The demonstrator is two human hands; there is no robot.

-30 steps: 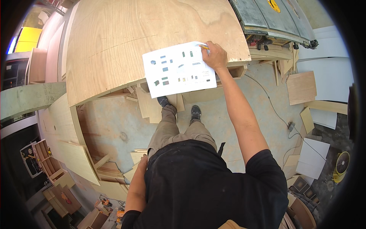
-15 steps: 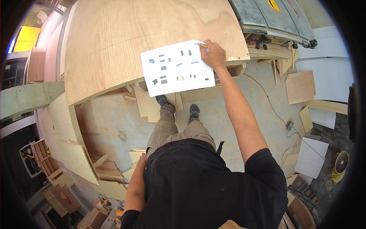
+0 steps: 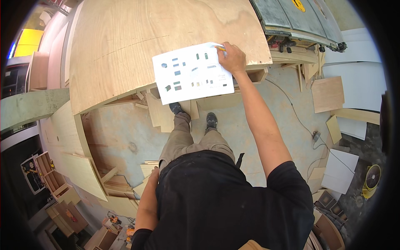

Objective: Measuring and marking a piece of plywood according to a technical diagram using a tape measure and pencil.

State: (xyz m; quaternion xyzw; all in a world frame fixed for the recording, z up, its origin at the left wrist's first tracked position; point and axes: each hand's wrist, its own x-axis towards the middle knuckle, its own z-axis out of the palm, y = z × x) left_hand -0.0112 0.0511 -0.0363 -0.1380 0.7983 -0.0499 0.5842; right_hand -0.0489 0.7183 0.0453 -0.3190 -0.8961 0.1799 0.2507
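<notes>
A white sheet of paper (image 3: 166, 92) with small printed pictures of parts hangs over the near edge of a plywood-topped workbench (image 3: 137, 25). Its upper right corner is gripped by my right hand (image 3: 232, 58), fingers closed. A yellow pencil (image 3: 221, 48) pokes out of the same hand, lying across that corner. My left hand (image 3: 155, 173) is down beside my left hip, partly hidden by my body and dark shirt; its fingers do not show well enough to judge.
At the far right stands a grey table saw (image 3: 287, 18). A cable (image 3: 291, 106) runs over the floor on the right, near loose boards (image 3: 328, 95) and a yellow fan (image 3: 372, 179). Plywood offcuts (image 3: 160, 114) lie by my feet, and a plywood panel (image 3: 79, 166) stands at the left.
Almost nothing differs. The paper, with my right hand and the pencil, has shifted very slightly to the left and away from me. My left arm stays at my side.
</notes>
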